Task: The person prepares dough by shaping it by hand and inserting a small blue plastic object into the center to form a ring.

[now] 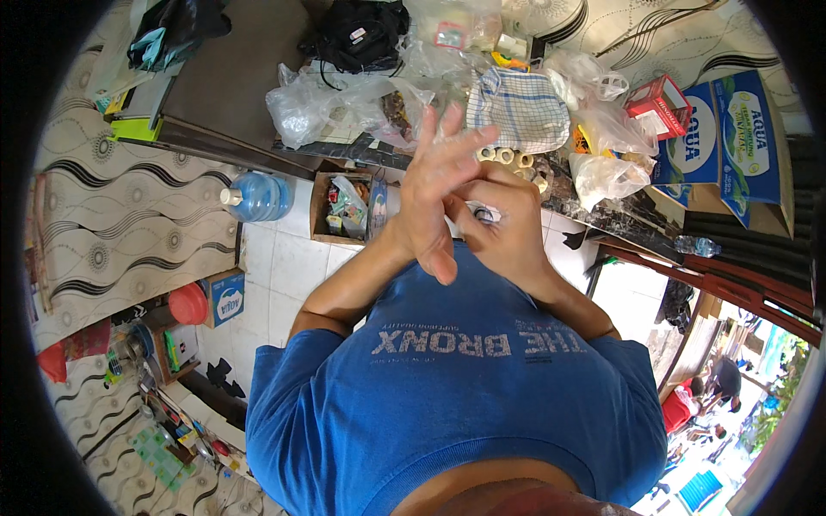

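My left hand [434, 193] is raised in the middle of the view, palm side-on, fingers apart and extended. My right hand [503, 224] is just beside and partly behind it, touching or nearly touching it, fingers curled; whatever they hold is too hidden to name. Several cream rolls [506, 158] lie behind my hands on the dark, cluttered worktop [564, 208], below a checked cloth [520, 107]. Clear plastic bags [305, 107] and white bags [607, 181] lie either side. My blue shirt [456, 387] fills the lower middle.
A water jug [262, 196] and an open carton [331, 236] stand on the tiled floor [284, 275]. Blue cardboard boxes [757, 172] are at right. A cluttered shelf [168, 370] is at left. Other people [725, 378] are outside the doorway at lower right.
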The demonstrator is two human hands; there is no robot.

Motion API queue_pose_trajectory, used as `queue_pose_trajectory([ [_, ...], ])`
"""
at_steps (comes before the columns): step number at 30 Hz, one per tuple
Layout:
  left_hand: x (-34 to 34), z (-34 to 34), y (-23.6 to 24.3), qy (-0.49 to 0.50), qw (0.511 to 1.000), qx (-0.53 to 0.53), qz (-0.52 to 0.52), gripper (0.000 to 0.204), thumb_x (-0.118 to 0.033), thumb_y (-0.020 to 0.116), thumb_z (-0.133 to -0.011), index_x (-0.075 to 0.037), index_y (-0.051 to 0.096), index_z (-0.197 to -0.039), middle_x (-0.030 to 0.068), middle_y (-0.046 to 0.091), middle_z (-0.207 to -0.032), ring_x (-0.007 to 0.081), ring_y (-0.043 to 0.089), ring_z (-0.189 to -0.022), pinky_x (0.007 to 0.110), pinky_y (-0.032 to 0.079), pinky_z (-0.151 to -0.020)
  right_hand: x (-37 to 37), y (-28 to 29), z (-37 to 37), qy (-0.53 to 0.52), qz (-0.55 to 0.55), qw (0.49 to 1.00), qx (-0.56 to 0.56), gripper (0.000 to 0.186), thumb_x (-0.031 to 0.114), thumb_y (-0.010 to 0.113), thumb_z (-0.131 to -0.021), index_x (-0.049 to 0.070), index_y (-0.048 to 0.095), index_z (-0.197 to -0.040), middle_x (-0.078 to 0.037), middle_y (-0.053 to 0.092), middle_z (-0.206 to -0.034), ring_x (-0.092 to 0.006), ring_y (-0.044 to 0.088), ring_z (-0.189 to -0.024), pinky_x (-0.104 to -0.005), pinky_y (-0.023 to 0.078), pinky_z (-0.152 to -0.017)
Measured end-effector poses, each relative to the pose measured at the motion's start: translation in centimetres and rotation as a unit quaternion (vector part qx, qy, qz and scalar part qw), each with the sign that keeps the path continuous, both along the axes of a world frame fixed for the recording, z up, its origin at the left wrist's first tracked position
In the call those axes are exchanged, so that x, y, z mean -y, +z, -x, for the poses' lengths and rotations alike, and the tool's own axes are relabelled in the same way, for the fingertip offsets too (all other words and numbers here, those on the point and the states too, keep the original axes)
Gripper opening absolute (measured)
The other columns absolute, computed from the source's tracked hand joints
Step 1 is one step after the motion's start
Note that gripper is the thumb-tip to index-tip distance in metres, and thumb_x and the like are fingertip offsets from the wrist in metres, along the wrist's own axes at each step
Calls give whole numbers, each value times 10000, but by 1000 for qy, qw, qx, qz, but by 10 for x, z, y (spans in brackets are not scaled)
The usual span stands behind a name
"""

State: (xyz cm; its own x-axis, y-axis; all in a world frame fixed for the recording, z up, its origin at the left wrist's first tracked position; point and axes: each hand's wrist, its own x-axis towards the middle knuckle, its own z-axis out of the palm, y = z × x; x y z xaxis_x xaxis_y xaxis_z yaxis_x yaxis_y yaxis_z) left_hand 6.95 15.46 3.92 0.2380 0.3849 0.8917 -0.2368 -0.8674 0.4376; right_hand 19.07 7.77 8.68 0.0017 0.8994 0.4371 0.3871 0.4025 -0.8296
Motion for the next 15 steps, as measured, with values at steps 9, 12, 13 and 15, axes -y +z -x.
queue_pose_trajectory([
  [9, -2, -40, 13, -26, 987, 161, -17, 967, -872, 300, -834, -74, 395, -1371, 309, 556, -1314, 468, 405, -1380, 615, 91, -1184, -13, -11, -35, 47, 145, 976, -158, 108, -28, 671, -875, -33, 693, -981, -81, 711, -907, -121, 666, -815, -261, 522, -715],
  [12, -6, -50, 21, -5, 989, 146, -19, 947, -855, 272, -855, -73, 382, -1378, 309, 549, -1317, 463, 412, -1374, 609, 83, -1188, -15, 0, -44, 53, 75, 993, -71, 125, -30, 687, -849, -40, 710, -971, -120, 708, -928, -184, 687, -830, -279, 529, -726],
  [13, -8, -53, 22, 16, 989, 148, -12, 941, -852, 263, -859, -74, 385, -1375, 308, 547, -1319, 461, 413, -1373, 607, 78, -1189, -16, 4, -48, 62, 49, 995, -67, 125, -26, 682, -844, -32, 715, -964, -124, 709, -927, -212, 693, -820, -298, 532, -725],
  [15, -13, -59, 23, 58, 987, 152, 2, 931, -846, 245, -867, -76, 390, -1369, 307, 543, -1323, 456, 416, -1371, 603, 69, -1192, -17, 8, -54, 79, -3, 995, -61, 127, -19, 671, -835, -16, 724, -950, -132, 712, -926, -268, 704, -800, -337, 539, -723],
])
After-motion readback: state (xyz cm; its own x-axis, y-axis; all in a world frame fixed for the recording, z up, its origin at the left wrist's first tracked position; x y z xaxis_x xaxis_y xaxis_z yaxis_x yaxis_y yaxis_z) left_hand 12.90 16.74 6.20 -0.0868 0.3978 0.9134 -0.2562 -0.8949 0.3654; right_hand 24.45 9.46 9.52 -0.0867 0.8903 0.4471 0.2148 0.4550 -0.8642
